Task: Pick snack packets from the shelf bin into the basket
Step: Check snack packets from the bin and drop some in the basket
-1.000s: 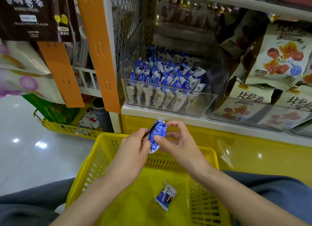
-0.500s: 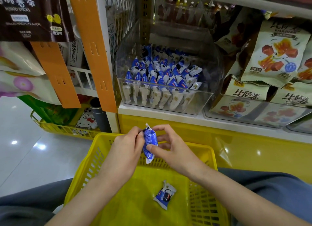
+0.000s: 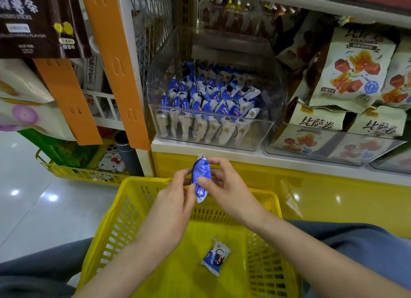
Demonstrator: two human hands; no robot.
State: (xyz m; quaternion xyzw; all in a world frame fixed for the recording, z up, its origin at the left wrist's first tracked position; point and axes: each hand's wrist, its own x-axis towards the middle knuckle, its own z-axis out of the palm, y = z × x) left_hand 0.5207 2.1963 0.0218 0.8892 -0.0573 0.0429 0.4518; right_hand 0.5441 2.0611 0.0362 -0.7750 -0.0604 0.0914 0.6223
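Note:
A blue and white snack packet (image 3: 200, 178) stands upright above the far rim of the yellow basket (image 3: 124, 211). My left hand (image 3: 175, 200) pinches it from the left and my right hand (image 3: 226, 191) pinches it from the right. Another blue and white packet (image 3: 215, 259) lies on the basket floor. A clear shelf bin (image 3: 266, 131) on the white shelf holds several more of the same packets (image 3: 206, 102).
Cream bags with red snack pictures (image 3: 351, 71) fill a clear bin (image 3: 333, 148) to the right. Orange hanging strips (image 3: 115, 64) and a dark snack bag (image 3: 40, 19) hang at left. A second yellow basket (image 3: 73, 173) sits on the tiled floor at left.
Both hands have kept hold of the packet and turned it a little between the fingers. The view shifted slightly; the packet in the basket has not moved.

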